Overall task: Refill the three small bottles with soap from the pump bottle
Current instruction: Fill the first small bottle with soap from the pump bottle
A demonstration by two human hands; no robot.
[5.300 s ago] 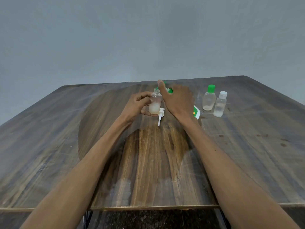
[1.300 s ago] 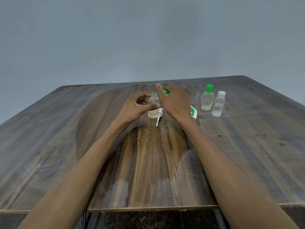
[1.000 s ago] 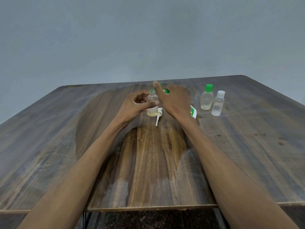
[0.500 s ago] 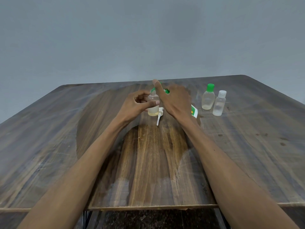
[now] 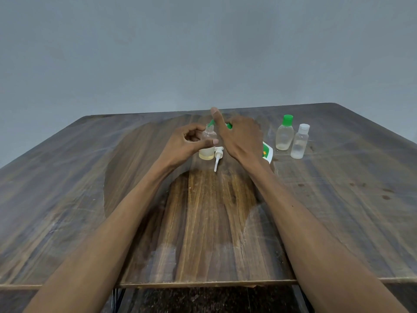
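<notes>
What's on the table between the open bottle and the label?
Head view: a white spray cap lies between the open bottle and label.

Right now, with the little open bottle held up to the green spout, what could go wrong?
Soap could miss: the small bottle has a narrow neck, and the green nozzle meets it at a slant, partly hidden by the right hand.

The left hand pinches the bottle only at its upper body, so a hard pump might tip it.

The loose white spray cap lies right beside it on the table and could catch drips.
</notes>
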